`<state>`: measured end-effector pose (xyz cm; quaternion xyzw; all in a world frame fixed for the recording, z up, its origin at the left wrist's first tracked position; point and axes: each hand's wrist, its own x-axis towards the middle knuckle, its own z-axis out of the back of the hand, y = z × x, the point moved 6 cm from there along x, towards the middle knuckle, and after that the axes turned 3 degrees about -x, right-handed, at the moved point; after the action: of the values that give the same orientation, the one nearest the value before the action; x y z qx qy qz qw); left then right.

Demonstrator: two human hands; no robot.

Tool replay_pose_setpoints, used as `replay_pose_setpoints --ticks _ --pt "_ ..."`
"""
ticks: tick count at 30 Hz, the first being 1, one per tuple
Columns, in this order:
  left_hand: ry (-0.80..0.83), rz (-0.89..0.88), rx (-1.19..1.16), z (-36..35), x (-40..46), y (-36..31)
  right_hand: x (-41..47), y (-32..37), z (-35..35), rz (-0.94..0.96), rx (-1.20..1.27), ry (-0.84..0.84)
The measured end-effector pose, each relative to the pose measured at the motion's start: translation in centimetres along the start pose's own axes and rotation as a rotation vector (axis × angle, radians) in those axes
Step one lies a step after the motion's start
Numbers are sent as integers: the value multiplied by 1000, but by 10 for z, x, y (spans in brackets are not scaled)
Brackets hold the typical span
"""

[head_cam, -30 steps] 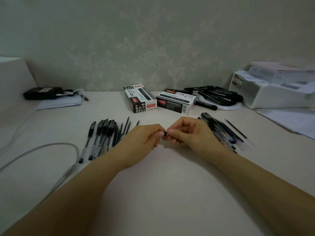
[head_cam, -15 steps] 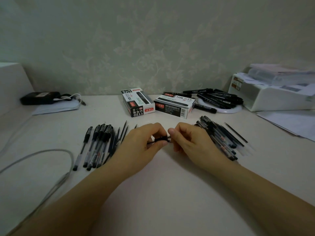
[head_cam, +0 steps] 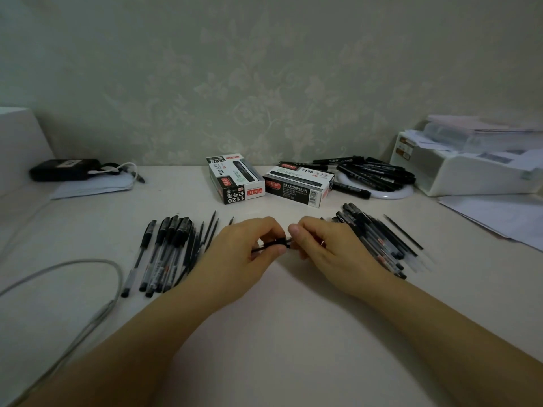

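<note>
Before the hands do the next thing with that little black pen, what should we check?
1. Left hand grips the pen: ok.
2. Right hand pinches its other end: ok.
3. Pen's parts fully joined: cannot tell, fingers hide the ends.
4. Pen pile apart from the right hand: cannot tell, the hand overlaps it.
5. Grey cable lies away from both hands: ok.
</note>
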<state>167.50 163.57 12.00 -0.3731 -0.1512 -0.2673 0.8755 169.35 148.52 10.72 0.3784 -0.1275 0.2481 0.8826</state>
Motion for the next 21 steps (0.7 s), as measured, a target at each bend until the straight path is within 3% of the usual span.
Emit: replay_pose_setpoints --ticks 11,21 --pt "-21 -57 -44 6 1 -5 -2 -3 -5 -45 244 97" --pt "-34 -17 -76 5 2 -2 -2 2 -2 -28 184 39"
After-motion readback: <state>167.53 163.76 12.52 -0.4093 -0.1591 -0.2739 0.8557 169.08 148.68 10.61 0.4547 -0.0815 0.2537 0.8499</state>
